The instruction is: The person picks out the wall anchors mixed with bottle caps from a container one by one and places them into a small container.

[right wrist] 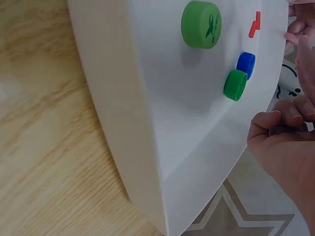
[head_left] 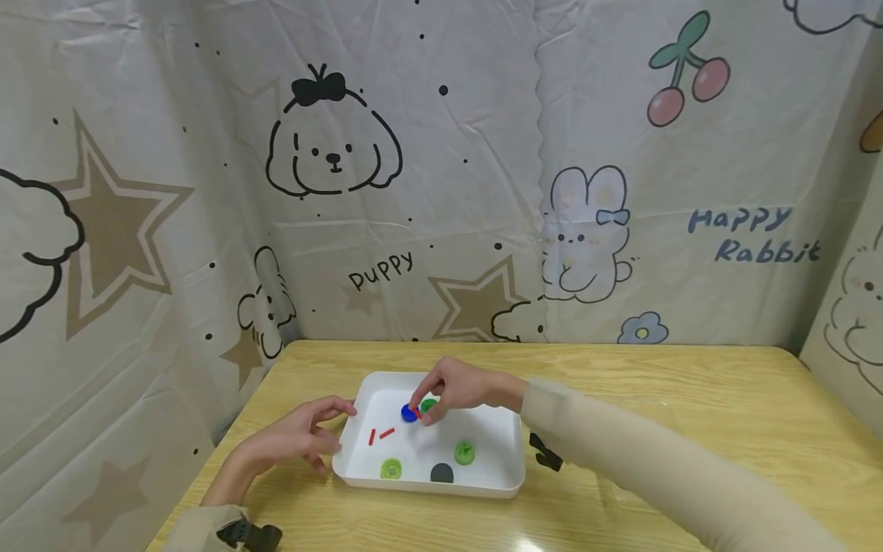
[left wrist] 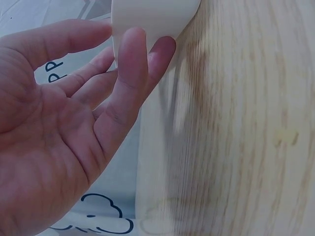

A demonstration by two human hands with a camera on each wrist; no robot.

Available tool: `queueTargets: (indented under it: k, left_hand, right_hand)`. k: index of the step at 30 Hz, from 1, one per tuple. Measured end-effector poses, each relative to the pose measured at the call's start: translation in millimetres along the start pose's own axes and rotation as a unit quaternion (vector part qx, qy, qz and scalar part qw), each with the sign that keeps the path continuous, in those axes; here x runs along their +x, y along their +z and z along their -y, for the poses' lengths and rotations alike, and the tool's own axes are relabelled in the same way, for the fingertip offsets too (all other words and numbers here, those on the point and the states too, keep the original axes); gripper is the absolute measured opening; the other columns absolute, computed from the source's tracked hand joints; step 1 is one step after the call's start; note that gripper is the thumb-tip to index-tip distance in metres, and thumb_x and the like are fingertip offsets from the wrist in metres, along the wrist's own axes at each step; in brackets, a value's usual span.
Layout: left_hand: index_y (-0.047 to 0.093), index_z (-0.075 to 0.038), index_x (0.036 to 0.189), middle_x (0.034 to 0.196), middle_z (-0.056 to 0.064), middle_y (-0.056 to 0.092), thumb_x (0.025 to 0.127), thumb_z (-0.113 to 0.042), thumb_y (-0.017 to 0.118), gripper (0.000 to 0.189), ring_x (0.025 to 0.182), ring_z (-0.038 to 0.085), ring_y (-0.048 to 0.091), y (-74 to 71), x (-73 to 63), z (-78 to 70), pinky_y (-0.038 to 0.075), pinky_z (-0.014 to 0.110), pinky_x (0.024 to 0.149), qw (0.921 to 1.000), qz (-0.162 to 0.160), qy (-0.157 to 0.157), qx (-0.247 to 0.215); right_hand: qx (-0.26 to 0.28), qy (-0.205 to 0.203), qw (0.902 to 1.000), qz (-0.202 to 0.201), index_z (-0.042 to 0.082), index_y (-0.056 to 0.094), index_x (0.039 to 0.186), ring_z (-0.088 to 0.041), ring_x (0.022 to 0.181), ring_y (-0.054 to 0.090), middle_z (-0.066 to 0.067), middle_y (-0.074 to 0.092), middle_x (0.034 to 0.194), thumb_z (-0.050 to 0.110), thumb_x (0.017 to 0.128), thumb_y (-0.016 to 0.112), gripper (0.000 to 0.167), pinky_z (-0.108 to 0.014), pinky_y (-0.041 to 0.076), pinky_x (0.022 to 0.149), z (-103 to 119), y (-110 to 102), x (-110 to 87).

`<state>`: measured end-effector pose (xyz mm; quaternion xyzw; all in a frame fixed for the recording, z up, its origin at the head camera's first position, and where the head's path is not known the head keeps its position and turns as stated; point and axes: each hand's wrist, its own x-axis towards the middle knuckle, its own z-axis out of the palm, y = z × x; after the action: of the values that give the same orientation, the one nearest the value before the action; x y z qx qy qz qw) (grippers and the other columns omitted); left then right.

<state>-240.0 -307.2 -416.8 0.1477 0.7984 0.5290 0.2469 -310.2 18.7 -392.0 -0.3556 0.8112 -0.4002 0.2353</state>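
A white tray [head_left: 483, 429] lies on the table with bottle caps and small red sticks in it. My right hand [head_left: 458, 386] is over its far middle, thumb and forefinger pinching a small red stick [head_left: 417, 412] above the blue cap [head_left: 407, 414]. A green cap [head_left: 428, 404] touches the blue one, partly behind the fingers. Two more red sticks [head_left: 387, 433] lie loose on the left. My left hand [head_left: 297, 433] is at the tray's left side, relaxed fingers touching its rim; in the left wrist view the fingertips meet the white wall [left wrist: 152, 17].
Nearer the front wall are a light green cap [head_left: 391, 468], a green cap [head_left: 465, 452] and a dark grey round piece [head_left: 441, 473], partly hidden by the wall. Faint clear plastic [head_left: 638, 491] lies right of the tray on the wooden table [head_left: 724, 399]. A printed curtain [head_left: 455, 169] hangs behind.
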Motion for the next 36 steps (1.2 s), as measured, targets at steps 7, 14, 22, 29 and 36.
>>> queueTargets:
  k: [7,14,22,29,36]
  left_hand:
    - [0.048,0.004,0.142,0.168,0.034,0.017,0.091,0.002,0.069,0.055,0.074,0.027,0.065,0.5,-0.3,-1.1,0.063,0.041,0.063,1.0000,-0.003,-0.002,0.000]
    - [0.048,0.005,0.142,0.167,0.034,0.019,0.089,0.002,0.069,0.057,0.074,0.027,0.066,-0.2,-0.8,0.7,0.062,0.037,0.062,1.0000,-0.003,-0.007,0.000]
    - [0.047,0.005,0.143,0.168,0.034,0.019,0.089,0.002,0.069,0.058,0.073,0.027,0.066,1.0,0.7,-0.2,0.062,0.037,0.062,1.0000,0.001,-0.003,-0.005]
    - [0.047,0.004,0.143,0.167,0.034,0.019,0.090,0.002,0.068,0.057,0.075,0.029,0.067,1.8,1.3,0.8,0.062,0.039,0.063,1.0000,-0.002,-0.004,-0.005]
    - [0.047,0.005,0.143,0.168,0.035,0.017,0.090,0.002,0.068,0.056,0.076,0.029,0.068,0.6,0.4,0.1,0.063,0.040,0.063,1.0000,0.002,0.002,-0.003]
  right_hand:
    - [0.025,0.010,0.9996,-0.007,0.006,0.082,0.111,-0.015,0.067,0.031,0.003,0.043,0.076,0.006,0.086,0.087,0.025,-0.029,0.030,0.066,0,-2,-15.1]
    - [0.038,0.002,0.9992,-0.016,0.007,0.083,0.108,-0.015,0.065,0.025,0.005,0.021,0.069,0.004,0.087,0.085,0.021,-0.028,0.024,0.062,3,-1,-33.1]
    - [0.038,0.005,0.9989,-0.026,0.009,0.083,0.106,-0.015,0.063,0.024,0.005,0.021,0.065,0.005,0.086,0.086,0.021,-0.027,0.024,0.062,7,1,-52.6]
    - [0.045,0.012,0.9980,-0.043,0.011,0.083,0.107,-0.015,0.062,0.024,0.005,0.023,0.063,0.006,0.086,0.086,0.022,-0.027,0.025,0.060,5,-1,-68.3]
    - [0.047,0.013,0.9968,-0.063,0.008,0.083,0.107,-0.015,0.061,0.021,0.006,0.021,0.063,0.006,0.084,0.087,0.023,-0.027,0.024,0.060,0,-4,-82.0]
